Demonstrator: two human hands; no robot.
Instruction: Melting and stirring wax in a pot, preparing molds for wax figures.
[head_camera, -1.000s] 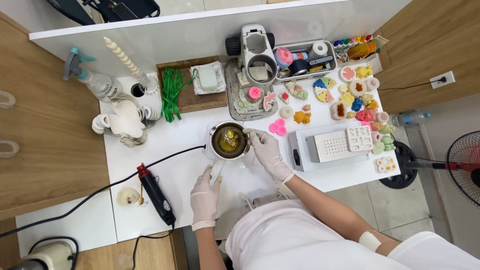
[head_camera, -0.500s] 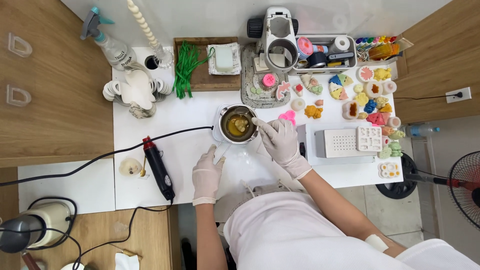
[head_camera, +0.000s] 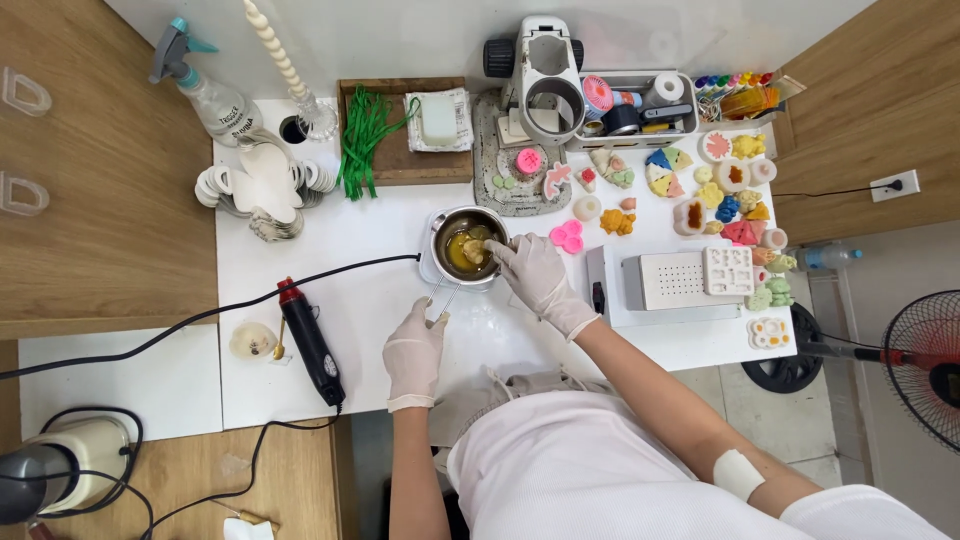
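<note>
1. A small metal pot stood near the middle of the white table, holding yellow liquid with a few pale lumps in it.
2. The right hand, in a white glove, rested at the pot's right rim, its fingers bent and pinched over the edge. Something small seemed to sit between the fingertips, though it was too small to make out.
3. The left hand, also gloved, lay just in front of the pot, closer to the person. Its fingers were curled around the end of the pot's thin handle (a pair of metal rods running from the pot towards the body).
4. Left of the pot, a black heat gun with a red tip lay on the table, its cable trailing away to the left.
5. Behind the pot sat a grey round mat with small coloured wax shapes on it, and behind that a white machine.
6. Right of the pot, just beside the right hand, lay a pink flower-shaped piece, then a white box with a perforated lid.
7. Farther behind and to the left of the pot, a wooden tray carried a green bundle of strands, and a spray bottle stood near the table's far left corner.
</note>
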